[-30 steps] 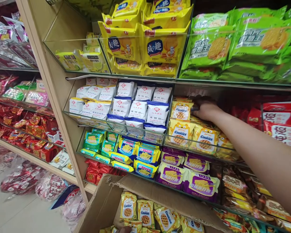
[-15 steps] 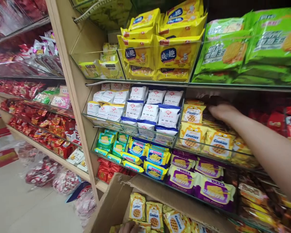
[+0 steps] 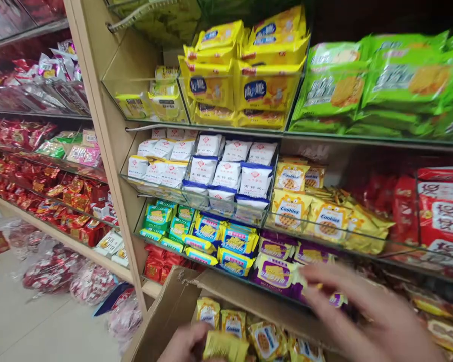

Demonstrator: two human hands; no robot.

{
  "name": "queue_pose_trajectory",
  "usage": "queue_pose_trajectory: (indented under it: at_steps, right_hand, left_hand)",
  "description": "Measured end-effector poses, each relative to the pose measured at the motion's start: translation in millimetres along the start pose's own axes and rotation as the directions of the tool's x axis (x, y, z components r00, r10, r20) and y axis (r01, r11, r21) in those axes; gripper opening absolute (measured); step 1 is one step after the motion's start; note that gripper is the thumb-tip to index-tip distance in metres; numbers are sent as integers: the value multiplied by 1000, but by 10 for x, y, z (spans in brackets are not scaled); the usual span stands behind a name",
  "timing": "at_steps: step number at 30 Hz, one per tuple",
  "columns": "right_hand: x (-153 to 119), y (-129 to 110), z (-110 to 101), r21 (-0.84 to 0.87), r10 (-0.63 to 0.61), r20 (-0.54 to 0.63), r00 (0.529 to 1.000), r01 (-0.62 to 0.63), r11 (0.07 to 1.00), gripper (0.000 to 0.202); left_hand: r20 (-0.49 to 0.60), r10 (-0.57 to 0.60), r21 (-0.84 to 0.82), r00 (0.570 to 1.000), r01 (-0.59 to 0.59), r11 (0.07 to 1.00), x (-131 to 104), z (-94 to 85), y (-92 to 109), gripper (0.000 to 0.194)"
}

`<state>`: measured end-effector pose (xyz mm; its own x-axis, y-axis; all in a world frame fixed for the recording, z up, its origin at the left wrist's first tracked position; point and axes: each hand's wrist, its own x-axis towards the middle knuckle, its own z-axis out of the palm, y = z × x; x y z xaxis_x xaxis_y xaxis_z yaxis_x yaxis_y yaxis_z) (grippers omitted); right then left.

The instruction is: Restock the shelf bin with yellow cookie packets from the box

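left hand [image 3: 189,342] is over the near part of the carton [image 3: 166,311], grip closed on a yellow packet [image 3: 226,347], plain side toward the camera. right hand [image 3: 373,311] is in the air at the carton's right end as seen, motion-blurred; grip looks wide, digits spread.

cookie packets [image 3: 268,339] with a waffle print lie inside the carton, beyond the left hand, several face up.

just behind the carton, lowest visible row: red packs [image 3: 164,261] at its far left corner, then green packs [image 3: 158,218], blue-yellow packs [image 3: 234,241] and purple soda biscuits [image 3: 274,274], the last partly covered by the right hand.

one row higher behind the carton: white packs [image 3: 226,173] toward its left, shelf cookies [image 3: 328,221] toward its right, same print as those in the carton; front ones upright, right-hand ones slumped. red-white packs [image 3: 443,193] further right.

top row, well above the carton: yellow biscuits [image 3: 252,90], green biscuits [image 3: 335,85].

left of the carton: bagged goods [image 3: 53,269] on the floor, second shelf unit [image 3: 86,125] behind them.
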<state>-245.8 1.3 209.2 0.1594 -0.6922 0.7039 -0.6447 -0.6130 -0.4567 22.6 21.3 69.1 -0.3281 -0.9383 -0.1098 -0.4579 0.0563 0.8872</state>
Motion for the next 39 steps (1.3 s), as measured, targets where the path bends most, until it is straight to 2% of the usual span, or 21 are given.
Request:
queue_pose_trajectory:
  at_steps: [1,2,4,6,8,10,12,15,16,18,20,22,23,25,26,28,30,32,34,37,39]
  right_hand:
    - [-279,-25,152,121,134,118,984,-148,982,36]
    - [-514,-51,298,236,266,219,939,-315,919,47]
    - [-833,-109,536,415,464,367,806,-588,694,54]
    - [-970,-149,668,546,563,405,720,-685,483,40]
    - [-1007,-143,694,600,599,397,696,-690,405,31]
    - [-1022,-87,647,571,615,330,716,-671,474,29]
    - [-1047,-6,575,469,568,190,801,-583,664,24]
    - [-1087,76,505,267,306,20,952,-300,916,35]
    - [-1098,81,502,218,210,16,978,-208,953,44]
    - [-1126,59,527,139,72,39,997,-77,987,56]
    - [-1170,15,581,96,63,31,998,-66,993,58]
    - [-1226,-25,649,167,233,-38,972,-224,960,52]
    - [-1252,-38,682,268,362,-51,931,-336,903,48]
    - [-1291,-47,739,524,584,50,810,-519,676,44]
    - [-1302,-45,759,628,634,143,760,-565,535,45]
    - [-1311,-39,781,737,647,302,701,-602,307,49]
    - [-1310,-42,779,777,659,330,676,-591,217,48]
    - [-1301,-54,759,788,687,296,664,-576,218,45]
    - [-1281,-65,730,774,697,258,669,-575,265,42]
    - [-1223,-49,685,747,676,164,718,-538,391,48]
    - [-1186,-18,667,732,654,158,740,-532,425,55]
  left_hand:
    - [-25,37,-107,999,-39,993,-2,19,214,50]
    - [-77,84,-311,994,-104,945,14,50,412,47]
    - [-145,151,-551,978,-207,808,89,139,714,34]
    - [-149,167,-655,975,-224,721,172,239,858,26]
    - [-134,159,-681,978,-208,702,218,330,867,26]
    - [-149,109,-678,983,-181,712,216,396,809,31]
    - [-154,42,-711,987,-140,689,178,432,755,40]
    - [-7,-4,-868,1000,-4,497,97,435,758,59]
    - [43,-1,-901,999,40,431,74,428,778,61]
    - [55,-1,-930,998,51,365,46,414,820,57]
    - [-26,16,-926,1000,-30,376,39,415,839,58]
    - [-104,51,-918,993,-116,379,42,436,833,60]
    - [-131,62,-917,989,-145,371,45,452,825,59]
    - [-160,85,-920,983,-180,349,47,492,814,58]
    - [-160,100,-922,982,-185,339,47,513,812,57]
    - [-157,131,-924,979,-192,331,42,550,817,55]
    - [-153,123,-913,981,-188,362,37,570,822,57]
    - [-128,72,-886,989,-147,439,36,566,817,57]
    - [-99,34,-842,994,-103,530,45,534,805,55]
    - [-99,78,-740,992,-125,660,68,459,791,53]
    - [-76,123,-656,990,-142,741,77,419,792,54]
